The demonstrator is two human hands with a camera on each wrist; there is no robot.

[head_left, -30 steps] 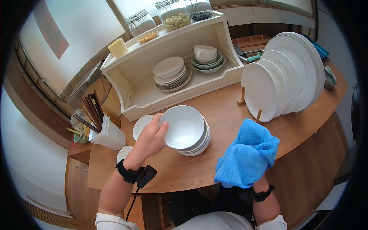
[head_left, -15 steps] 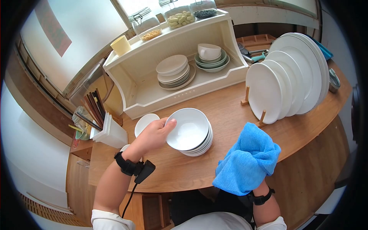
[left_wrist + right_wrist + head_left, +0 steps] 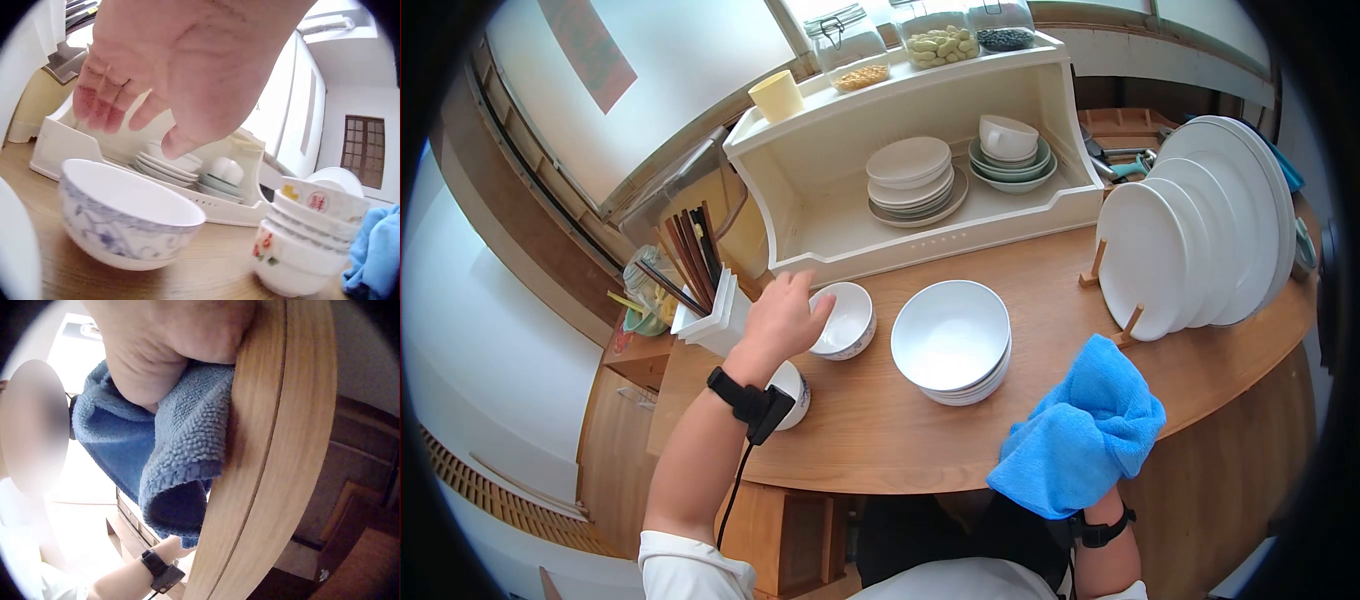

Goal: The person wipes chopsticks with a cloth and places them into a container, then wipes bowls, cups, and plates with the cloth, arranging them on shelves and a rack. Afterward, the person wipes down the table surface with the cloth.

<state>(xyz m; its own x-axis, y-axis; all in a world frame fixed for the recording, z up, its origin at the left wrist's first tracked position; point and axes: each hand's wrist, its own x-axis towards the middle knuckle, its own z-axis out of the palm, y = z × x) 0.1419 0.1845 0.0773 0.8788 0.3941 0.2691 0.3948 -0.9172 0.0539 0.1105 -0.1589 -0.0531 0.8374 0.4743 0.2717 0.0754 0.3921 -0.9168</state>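
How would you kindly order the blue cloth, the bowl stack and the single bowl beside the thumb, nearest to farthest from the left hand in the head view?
1. Single bowl: just right of the left hand.
2. Bowl stack: farther right.
3. Blue cloth: beyond the stack, in the right hand.

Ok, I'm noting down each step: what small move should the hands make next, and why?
Probably lower the left hand and grip the blue-patterned bowl: that hand hovers empty near its rim, while the right hand holds the blue cloth.
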